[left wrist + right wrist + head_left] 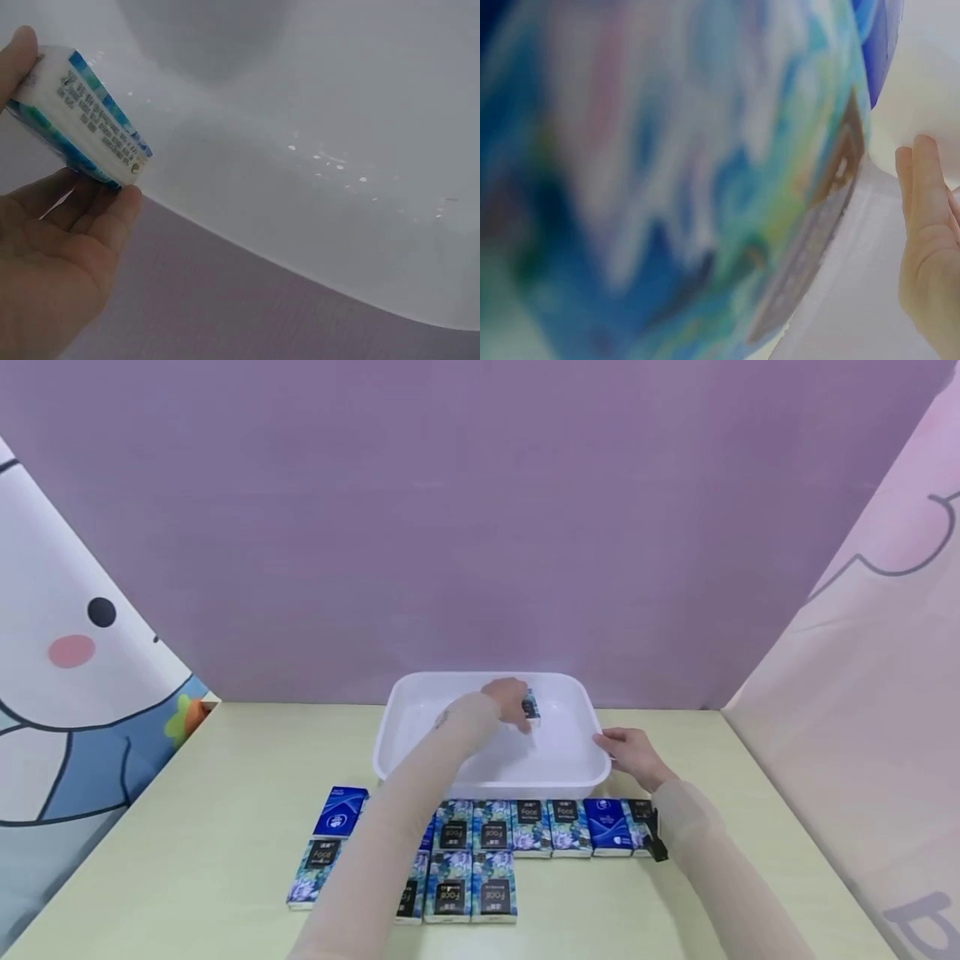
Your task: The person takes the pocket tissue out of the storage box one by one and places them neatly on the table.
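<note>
A pack of pocket tissues (90, 116) with a blue floral print is pinched between the thumb and fingers of my left hand (510, 700). That hand reaches over the white plastic tray (420, 752), near its back right part, and the pack's dark label side shows beside the fingers in the head view. At the tray's right rim is my right hand (633, 753), thumb over the edge and the other fingers partly hidden under it. Straight fingers of that hand (928, 180) show in the right wrist view, behind a blurred floral pack (675, 150) close to the camera.
Several floral tissue packs (492, 885) and dark blue ones (607, 827) lie in rows in front of the tray, some hidden by the left forearm. A purple wall (480, 543) stands right behind the tray. Printed cloth panels (82, 635) flank the pale table (202, 827).
</note>
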{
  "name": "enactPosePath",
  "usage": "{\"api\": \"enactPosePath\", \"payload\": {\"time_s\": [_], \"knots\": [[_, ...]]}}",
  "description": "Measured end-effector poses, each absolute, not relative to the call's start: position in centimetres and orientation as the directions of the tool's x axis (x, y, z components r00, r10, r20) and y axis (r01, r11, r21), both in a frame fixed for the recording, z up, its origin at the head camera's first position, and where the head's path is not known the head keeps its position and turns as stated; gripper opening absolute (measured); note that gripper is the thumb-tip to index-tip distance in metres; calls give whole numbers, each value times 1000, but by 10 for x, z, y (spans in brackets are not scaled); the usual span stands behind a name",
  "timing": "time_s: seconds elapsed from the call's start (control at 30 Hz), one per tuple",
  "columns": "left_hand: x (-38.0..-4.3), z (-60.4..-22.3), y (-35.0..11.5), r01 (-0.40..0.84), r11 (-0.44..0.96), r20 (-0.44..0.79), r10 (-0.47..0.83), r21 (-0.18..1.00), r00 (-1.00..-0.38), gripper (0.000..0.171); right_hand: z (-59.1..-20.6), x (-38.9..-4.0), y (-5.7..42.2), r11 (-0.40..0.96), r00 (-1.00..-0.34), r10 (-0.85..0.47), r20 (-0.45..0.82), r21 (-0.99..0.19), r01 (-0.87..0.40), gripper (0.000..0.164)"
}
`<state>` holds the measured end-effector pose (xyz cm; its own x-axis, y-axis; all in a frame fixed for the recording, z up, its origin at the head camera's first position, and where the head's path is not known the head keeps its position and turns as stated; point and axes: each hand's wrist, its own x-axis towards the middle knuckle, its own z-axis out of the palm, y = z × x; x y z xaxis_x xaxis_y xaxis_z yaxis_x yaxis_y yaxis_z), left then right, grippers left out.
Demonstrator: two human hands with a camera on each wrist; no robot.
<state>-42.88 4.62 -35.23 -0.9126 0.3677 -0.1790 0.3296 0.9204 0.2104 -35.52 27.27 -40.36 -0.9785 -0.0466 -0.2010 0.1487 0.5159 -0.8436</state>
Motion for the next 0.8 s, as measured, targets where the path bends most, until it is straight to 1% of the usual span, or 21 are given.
{"api": "enactPosePath", "payload": {"time_s": [0.17,0.37,0.57,0.8], "knots": [[-417,-339,44,357,908,-168,396,221,-903,58,-408,-363,272,512,-979,-50,-200,-846,147,55],[-401,-322,32,387,906,-149,412,173,-899,53,-413,-374,268,515,-981,-64,-182,-848,124,55],[-387,-315,28,398,903,-137,420,163,-897,66,-409,-379,270,517,-978,-69,-195,-845,132,54],[-371,-309,31,461,877,-92,474,131,-876,68,-406,-383,276,523,-981,-58,-188,-842,130,56]]}}
